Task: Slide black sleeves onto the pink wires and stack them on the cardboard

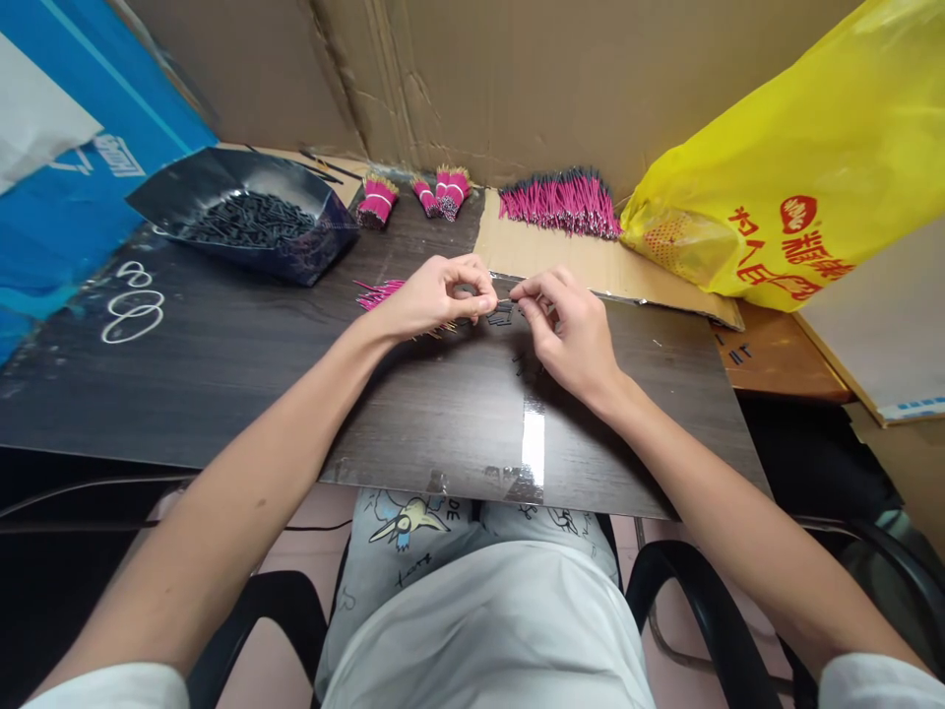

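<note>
Head cam: dk tray (319,248) holds loose blk tubes (249,218)

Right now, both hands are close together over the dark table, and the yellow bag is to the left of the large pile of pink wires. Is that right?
Not quite: the head view shows the yellow bag to the right of the large pile of pink wires. The left hand and right hand are indeed close together over the dark table.

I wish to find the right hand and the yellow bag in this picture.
Right hand (581,332): head view, back of the hand.
Yellow bag (812,146): head view, plain part above the print.
</note>
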`<action>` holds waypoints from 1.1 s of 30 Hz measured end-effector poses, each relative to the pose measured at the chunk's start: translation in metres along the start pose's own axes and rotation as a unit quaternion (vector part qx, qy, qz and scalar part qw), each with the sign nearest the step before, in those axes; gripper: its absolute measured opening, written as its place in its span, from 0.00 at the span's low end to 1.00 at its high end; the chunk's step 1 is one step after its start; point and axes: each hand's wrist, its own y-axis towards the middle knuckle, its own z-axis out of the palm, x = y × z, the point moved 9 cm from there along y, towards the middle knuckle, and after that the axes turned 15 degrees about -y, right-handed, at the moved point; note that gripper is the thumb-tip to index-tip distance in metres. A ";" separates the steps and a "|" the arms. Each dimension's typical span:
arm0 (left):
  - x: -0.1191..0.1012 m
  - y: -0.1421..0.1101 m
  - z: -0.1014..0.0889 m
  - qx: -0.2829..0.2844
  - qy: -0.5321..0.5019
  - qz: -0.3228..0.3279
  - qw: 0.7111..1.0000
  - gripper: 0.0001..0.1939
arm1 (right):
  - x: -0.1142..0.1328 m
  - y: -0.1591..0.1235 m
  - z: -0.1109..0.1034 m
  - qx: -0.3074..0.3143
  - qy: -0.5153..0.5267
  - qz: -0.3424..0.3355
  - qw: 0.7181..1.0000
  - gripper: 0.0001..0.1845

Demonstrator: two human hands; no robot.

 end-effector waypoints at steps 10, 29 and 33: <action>0.007 0.000 0.003 0.010 -0.009 -0.042 0.999 0.14 | 0.003 -0.002 0.002 0.003 -0.002 -0.004 1.000 0.08; 0.003 -0.001 0.010 0.037 0.051 -0.014 0.998 0.12 | -0.010 -0.001 0.015 0.066 0.081 0.057 0.993 0.03; -0.002 -0.002 0.011 0.017 0.065 -0.002 0.998 0.11 | -0.033 -0.003 0.034 0.127 0.259 0.185 0.939 0.11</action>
